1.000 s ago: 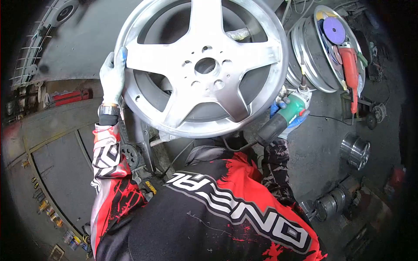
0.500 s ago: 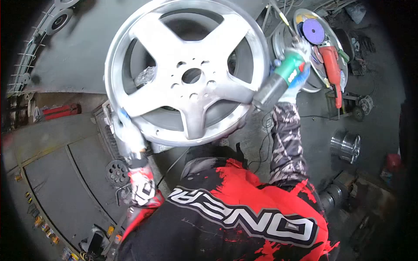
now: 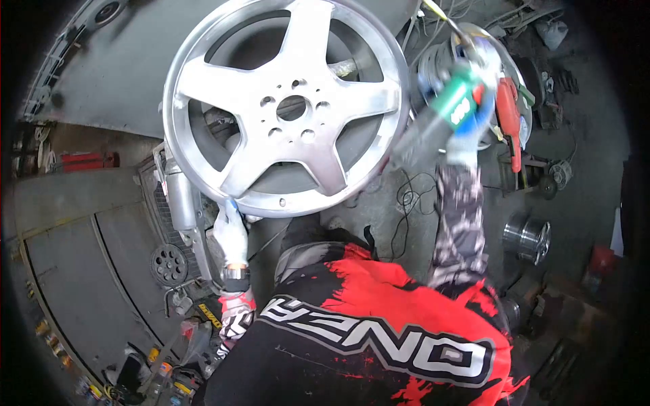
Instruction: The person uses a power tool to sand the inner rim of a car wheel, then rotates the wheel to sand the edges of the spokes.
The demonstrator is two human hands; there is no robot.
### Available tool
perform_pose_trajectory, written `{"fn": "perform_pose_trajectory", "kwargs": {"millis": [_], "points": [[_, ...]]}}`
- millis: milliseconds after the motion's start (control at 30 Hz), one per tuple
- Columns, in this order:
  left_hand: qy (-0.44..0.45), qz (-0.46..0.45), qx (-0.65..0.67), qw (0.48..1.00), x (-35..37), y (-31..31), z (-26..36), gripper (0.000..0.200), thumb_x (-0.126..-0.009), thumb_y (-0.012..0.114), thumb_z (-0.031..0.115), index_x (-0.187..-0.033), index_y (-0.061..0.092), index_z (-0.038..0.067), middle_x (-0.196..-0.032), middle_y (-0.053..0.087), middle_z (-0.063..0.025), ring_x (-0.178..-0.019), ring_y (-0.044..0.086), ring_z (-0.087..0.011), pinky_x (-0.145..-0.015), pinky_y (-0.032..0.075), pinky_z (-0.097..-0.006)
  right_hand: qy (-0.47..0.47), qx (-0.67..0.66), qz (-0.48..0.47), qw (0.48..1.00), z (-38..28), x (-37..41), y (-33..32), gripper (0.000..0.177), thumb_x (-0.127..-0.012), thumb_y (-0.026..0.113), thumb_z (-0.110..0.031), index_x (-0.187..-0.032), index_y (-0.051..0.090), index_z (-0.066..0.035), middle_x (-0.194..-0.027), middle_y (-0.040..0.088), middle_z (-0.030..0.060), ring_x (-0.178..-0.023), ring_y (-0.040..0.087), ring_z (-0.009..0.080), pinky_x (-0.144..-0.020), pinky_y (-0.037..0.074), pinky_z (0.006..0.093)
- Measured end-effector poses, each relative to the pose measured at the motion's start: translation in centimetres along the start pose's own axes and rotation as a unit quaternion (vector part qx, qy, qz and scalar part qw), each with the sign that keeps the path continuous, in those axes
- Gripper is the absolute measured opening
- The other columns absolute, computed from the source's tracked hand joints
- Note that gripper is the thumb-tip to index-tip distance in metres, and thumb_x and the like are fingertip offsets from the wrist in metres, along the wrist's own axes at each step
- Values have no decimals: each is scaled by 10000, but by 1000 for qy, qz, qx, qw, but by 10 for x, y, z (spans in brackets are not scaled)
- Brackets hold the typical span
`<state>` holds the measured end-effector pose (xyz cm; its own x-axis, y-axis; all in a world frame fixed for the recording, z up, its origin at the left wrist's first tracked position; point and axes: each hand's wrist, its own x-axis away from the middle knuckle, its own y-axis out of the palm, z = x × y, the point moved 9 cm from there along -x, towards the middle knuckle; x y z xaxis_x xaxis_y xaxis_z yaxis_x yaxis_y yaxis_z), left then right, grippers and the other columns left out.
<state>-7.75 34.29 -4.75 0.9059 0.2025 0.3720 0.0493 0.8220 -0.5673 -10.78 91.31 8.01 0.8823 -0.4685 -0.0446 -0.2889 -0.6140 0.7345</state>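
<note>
Silvery and bare-looking, the five-spoke alloy wheel (image 3: 308,40) lies face up before me, its lower edge nearest my chest. My left hand (image 3: 231,238), in a white glove with blue on it, is at the near-left stretch of that rim; the fingers look drawn together, tips touching the metal, but I cannot tell whether my thumb pinches from beneath. My right hand (image 3: 483,111) is wrapped around the green-and-black grinder (image 3: 455,103), fingers closed on its body, though blur hides where each one sits. Its working end points away from me, off the wheel; the black rear end is near the rim, and I cannot tell if they touch. I judge this a handling or positioning moment, with no grinding under way. Bringing the tool to the metal would call for a steady wheel, a firm grip and a clear power cord.
</note>
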Motion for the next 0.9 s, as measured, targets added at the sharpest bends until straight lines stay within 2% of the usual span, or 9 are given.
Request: {"fn": "perform_pose_trajectory", "kwargs": {"millis": [67,133,200,333,433,500,700,867,900], "points": [[135,120,-83,980,11,-15,-6,421,-1087,600,372,-1069,729,-28,-776,719,-107,-712,670,-221,-692,537,-419,2,45,52,998,-7,68,-42,794,-993,590,-677,-1521,519,-88,-1376,664,165,-1215,674,328,-1124,506,587],[109,145,-81,980,47,-22,25,361,-1050,660,329,-1078,742,-21,-837,756,-132,-785,711,-209,-730,551,-398,8,-48,-76,996,1,131,-30,854,-995,571,-689,-1567,450,-66,-1384,572,141,-1274,561,325,-1143,448,548],[46,-20,36,998,77,12,44,306,-1023,699,283,-1113,759,-3,-891,778,-130,-880,745,-238,-823,574,-405,21,0,7,1000,8,196,-41,768,-1015,586,-594,-1548,462,-55,-1396,568,146,-1262,569,324,-1108,466,531],[207,-355,77,909,170,116,137,582,-890,836,271,-1371,624,19,-1239,717,-173,-1165,696,-256,-1020,543,-383,7,88,45,995,18,273,-36,589,-953,669,-205,-1470,486,7,-1282,619,224,-1123,662,356,-960,576,509],[356,-462,28,812,240,170,140,868,-786,918,269,-1499,488,28,-1366,640,-195,-1251,653,-334,-1047,529,-412,31,133,113,984,5,297,0,650,-821,697,17,-1433,478,28,-1219,654,193,-1065,701,315,-946,603,476],[266,-522,29,810,265,193,125,876,-766,933,282,-1484,495,37,-1346,651,-214,-1253,662,-368,-1059,529,-428,21,207,110,972,-11,306,22,692,-786,727,30,-1432,478,29,-1234,656,189,-1086,701,301,-962,600,465],[343,-510,94,783,272,192,153,747,-764,890,320,-1374,548,56,-1214,690,-241,-1133,691,-422,-963,557,-461,40,349,-53,935,-27,317,58,931,-623,841,75,-1476,477,1,-1316,667,147,-1184,684,266,-1043,553,403],[376,-543,-67,748,260,206,148,719,-771,891,370,-1330,586,34,-1211,687,-222,-1148,667,-420,-1002,541,-457,94,380,-53,919,-3,312,37,706,-695,892,-19,-1339,605,-48,-1256,701,85,-1111,693,218,-1004,566,377],[408,-516,-100,746,250,205,145,667,-806,860,408,-1292,609,27,-1196,687,-225,-1128,666,-421,-996,538,-463,58,540,-103,833,-7,310,48,684,-695,923,-63,-1308,620,-58,-1213,716,66,-1085,701,199,-990,571,363]]}}
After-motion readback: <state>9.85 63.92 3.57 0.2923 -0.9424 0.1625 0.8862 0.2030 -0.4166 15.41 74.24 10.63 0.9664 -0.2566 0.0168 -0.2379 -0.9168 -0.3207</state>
